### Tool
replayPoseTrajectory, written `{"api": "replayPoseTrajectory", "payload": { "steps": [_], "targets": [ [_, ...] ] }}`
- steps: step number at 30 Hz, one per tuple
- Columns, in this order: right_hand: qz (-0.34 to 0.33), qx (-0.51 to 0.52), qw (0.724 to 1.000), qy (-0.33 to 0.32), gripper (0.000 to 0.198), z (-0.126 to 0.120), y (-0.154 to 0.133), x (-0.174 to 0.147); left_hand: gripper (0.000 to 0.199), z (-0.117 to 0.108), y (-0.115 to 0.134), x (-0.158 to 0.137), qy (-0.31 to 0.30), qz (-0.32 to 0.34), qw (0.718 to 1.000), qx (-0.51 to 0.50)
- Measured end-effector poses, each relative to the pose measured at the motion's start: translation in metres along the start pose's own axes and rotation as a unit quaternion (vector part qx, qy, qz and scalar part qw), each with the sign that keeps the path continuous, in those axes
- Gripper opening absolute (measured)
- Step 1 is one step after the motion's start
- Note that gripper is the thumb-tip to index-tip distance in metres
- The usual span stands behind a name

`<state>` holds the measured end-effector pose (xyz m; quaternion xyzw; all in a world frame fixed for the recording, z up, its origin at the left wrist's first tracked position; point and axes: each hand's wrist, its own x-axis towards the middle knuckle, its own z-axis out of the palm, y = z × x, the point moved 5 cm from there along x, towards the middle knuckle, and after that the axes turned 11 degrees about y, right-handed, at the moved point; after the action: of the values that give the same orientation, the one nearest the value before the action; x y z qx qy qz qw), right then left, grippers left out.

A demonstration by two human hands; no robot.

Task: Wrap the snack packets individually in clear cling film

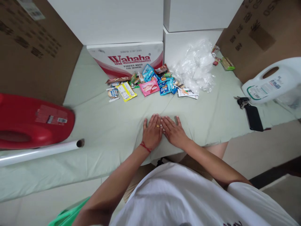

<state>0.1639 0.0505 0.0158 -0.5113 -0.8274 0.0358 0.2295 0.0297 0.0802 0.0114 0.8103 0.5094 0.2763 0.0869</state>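
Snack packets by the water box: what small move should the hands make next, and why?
I'd probably slide the left hand forward to the pink packet. It lies at the near side of the pile, roughly straight ahead, and looks uncovered, while that hand and the right hand rest palm-down on the cloth, fingers extended.

Near the middle of the frame were two hands: one left hand [152, 131] and one right hand [173, 131]. Above them lay one pink packet [150, 87], one yellow-and-white packet [127, 91], and several blue packets [166, 86], overlapping too much to count. Two brown cartons [42, 59] stood at upper left and upper right; between them, three plain white boxes [108, 22] and one red-lettered box [129, 59]. There were two jugs: one red jug [30, 124] at left, one white jug [274, 84] at right. One white tube [42, 153] lay at lower left, one bunch of keys [242, 102] at right.
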Motion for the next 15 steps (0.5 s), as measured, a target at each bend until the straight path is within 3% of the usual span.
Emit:
{"api": "replayPoseTrajectory", "payload": {
  "steps": [4, 8, 12, 15],
  "targets": [
    [-0.038, -0.012, 0.999, -0.019, 0.057, 0.0, 0.0, 0.005, 0.059, 0.004, -0.01, -0.002, -0.015, -0.009, 0.999, -0.033],
    [-0.087, -0.023, 0.994, -0.056, 0.057, -0.001, 0.002, 0.017, 0.069, 0.004, -0.032, -0.007, -0.001, -0.067, 0.98, -0.186],
    [-0.097, -0.007, 0.992, -0.081, 0.056, -0.005, 0.002, 0.028, 0.068, -0.006, -0.053, -0.012, 0.025, -0.188, 0.901, -0.39],
    [-0.011, 0.11, 0.992, -0.065, 0.053, -0.017, 0.005, 0.032, 0.056, -0.022, -0.061, -0.017, 0.088, -0.278, 0.843, -0.452]
  ]
}}
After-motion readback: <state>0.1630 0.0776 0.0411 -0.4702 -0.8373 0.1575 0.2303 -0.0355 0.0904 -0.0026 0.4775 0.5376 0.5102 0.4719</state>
